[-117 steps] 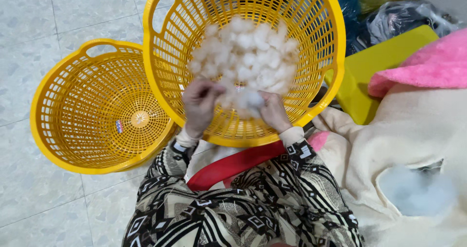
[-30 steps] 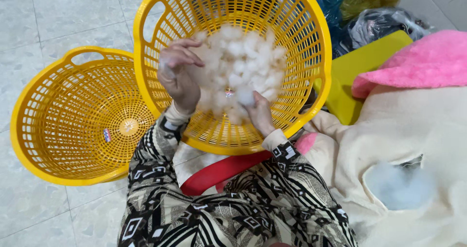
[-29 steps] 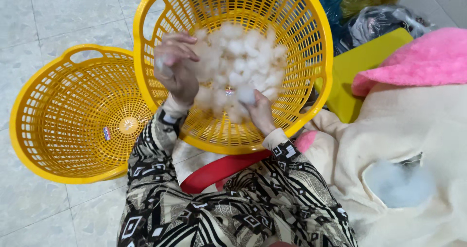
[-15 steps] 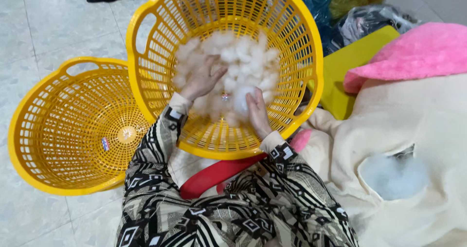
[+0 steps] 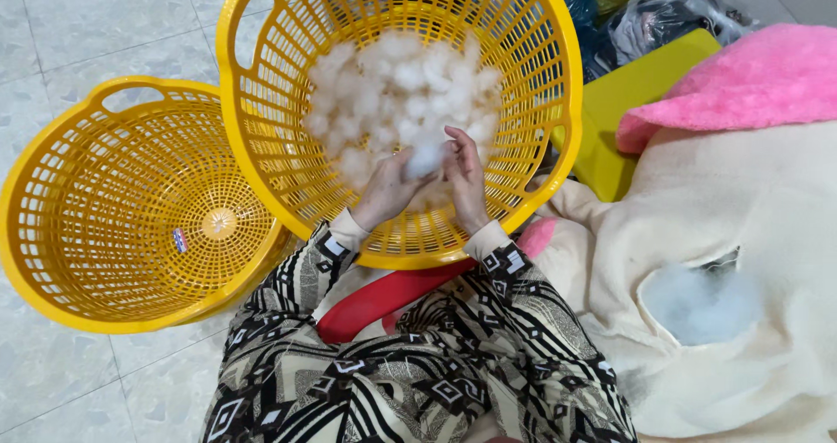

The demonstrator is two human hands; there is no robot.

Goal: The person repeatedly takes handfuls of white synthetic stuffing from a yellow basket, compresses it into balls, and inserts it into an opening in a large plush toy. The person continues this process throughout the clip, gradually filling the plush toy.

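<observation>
A yellow plastic basket (image 5: 558,68) leans toward me, holding a heap of white fluffy stuffing (image 5: 397,85). Both hands are inside it at the near side. My left hand (image 5: 388,190) and my right hand (image 5: 466,177) are pressed together around one white tuft of stuffing (image 5: 425,157), fingers closed on it from both sides. My patterned black-and-white sleeves reach over the basket's near rim.
A second yellow basket (image 5: 105,225) lies to the left with only a small sticker inside. To the right lies a cream plush cover (image 5: 741,260) with an opening showing stuffing, a pink plush piece (image 5: 741,77), a yellow-green board (image 5: 628,103) and dark bags behind.
My left hand rose out of the heap, then came back down. It now meets the right hand, and both close on one tuft near the basket's front.
</observation>
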